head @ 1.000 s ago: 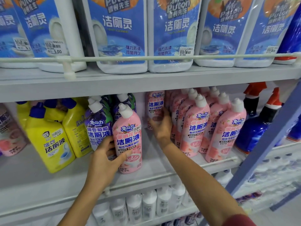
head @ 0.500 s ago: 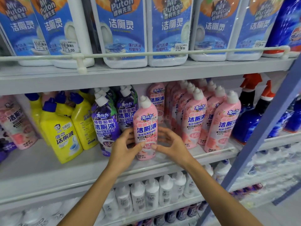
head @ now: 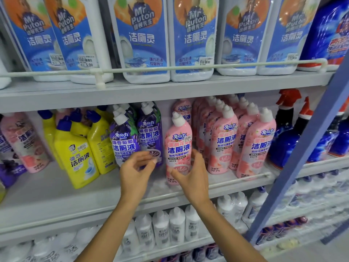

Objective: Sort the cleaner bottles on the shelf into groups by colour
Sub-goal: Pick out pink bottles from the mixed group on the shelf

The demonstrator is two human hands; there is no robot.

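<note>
here, pink bottle upright on shelf, cap up, left hand and right hand open beside it

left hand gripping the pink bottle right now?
No. The left hand is open in front of the purple bottles, clear of the pink bottle.

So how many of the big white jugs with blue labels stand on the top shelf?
6 jugs: two at the left, two in the middle, two at the right. A white edge at far left may be a seventh.
</note>
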